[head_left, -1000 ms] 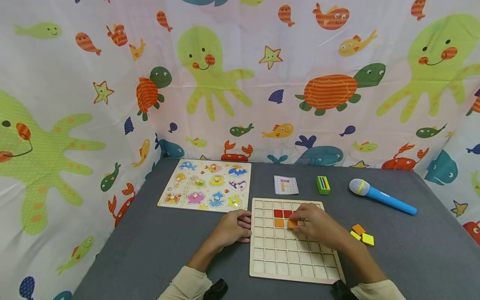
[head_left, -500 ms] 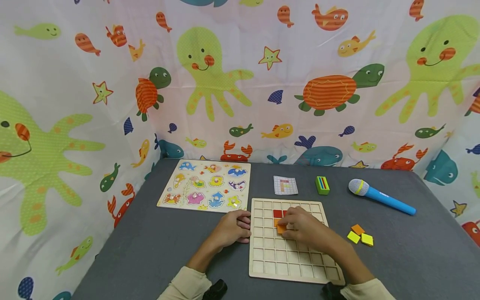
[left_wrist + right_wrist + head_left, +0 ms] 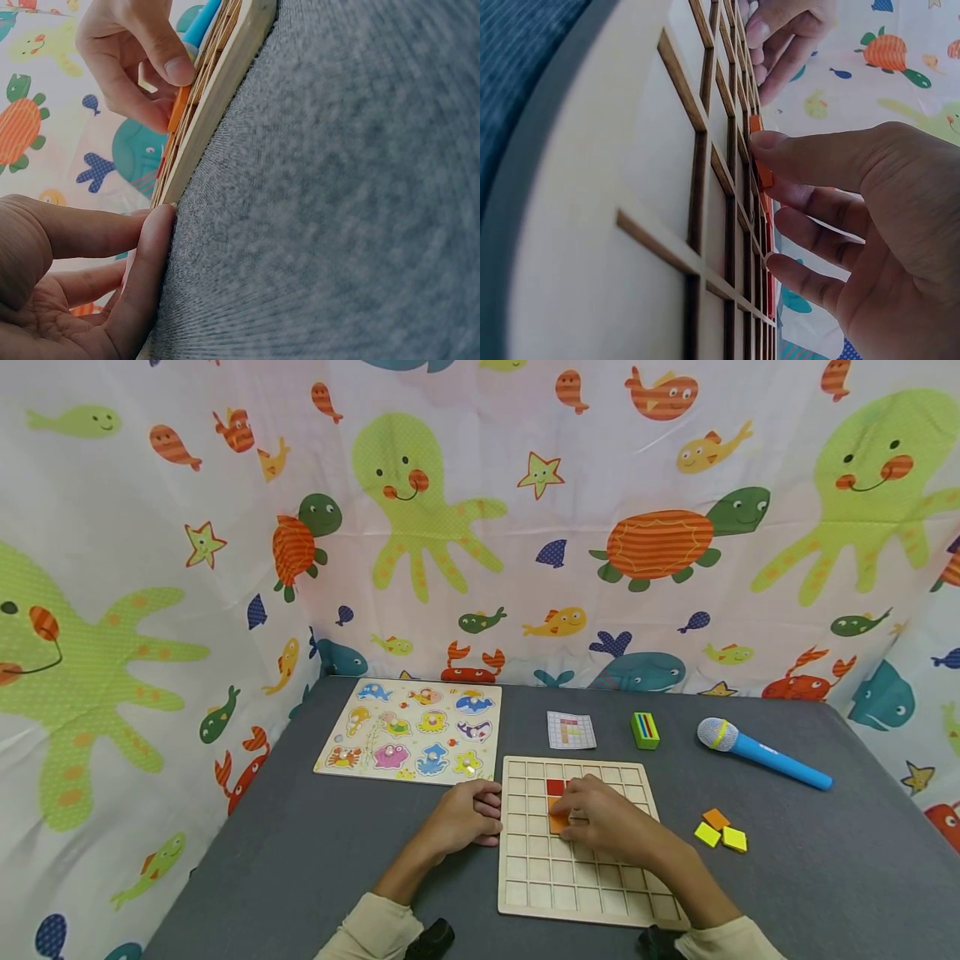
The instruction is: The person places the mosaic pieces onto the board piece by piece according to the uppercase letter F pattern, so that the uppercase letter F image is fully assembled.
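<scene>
In the head view a wooden grid board lies on the dark table. The right hand is over its upper part, pinching an orange square tile between thumb and fingers. This tile is tilted against the grid in the right wrist view. Just above it, another orange tile is partly covered by fingers. A red tile sits in the row behind; any tile right of it is hidden by the hand. The left hand holds the board's left edge, thumb and finger pinched there in the left wrist view.
Right of the board lie two yellow tiles and a loose orange tile. Behind stand a printed pattern card, a small green box and a blue toy microphone. A sea-animal puzzle lies back left.
The right hand has moved left and slightly toward the person with the orange tile, from the cell right of the other orange tile to the one below it. The left hand has stayed.
</scene>
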Demonstrator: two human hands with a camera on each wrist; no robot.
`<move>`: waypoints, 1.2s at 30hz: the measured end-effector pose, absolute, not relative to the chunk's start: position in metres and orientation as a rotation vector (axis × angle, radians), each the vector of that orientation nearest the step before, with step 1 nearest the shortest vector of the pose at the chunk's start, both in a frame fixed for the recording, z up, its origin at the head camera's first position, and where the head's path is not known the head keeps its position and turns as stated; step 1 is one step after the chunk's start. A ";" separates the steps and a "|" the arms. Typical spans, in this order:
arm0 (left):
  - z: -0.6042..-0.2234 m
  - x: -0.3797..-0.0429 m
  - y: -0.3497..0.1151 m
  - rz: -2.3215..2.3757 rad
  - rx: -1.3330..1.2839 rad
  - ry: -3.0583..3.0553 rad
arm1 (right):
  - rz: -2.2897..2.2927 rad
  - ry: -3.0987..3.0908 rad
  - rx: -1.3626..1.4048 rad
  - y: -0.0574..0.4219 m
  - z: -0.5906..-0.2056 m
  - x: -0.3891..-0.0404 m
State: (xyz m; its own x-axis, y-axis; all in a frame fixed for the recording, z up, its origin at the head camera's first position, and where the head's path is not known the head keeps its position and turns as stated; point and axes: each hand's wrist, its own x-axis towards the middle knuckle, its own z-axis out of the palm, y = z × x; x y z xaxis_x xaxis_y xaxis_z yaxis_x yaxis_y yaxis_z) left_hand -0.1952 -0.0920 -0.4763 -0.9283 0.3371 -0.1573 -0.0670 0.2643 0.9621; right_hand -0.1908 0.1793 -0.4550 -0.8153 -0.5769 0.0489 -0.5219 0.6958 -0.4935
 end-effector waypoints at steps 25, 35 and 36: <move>-0.480 -0.196 -0.094 1.715 0.286 2.186 | -0.863 2.757 -0.870 0.193 -0.451 -0.193; -0.478 -0.195 -0.094 1.714 0.283 2.187 | -0.952 2.760 -0.722 0.225 -0.445 -0.191; -0.478 -0.195 -0.094 1.715 0.283 2.186 | -0.956 2.770 -0.711 0.228 -0.445 -0.190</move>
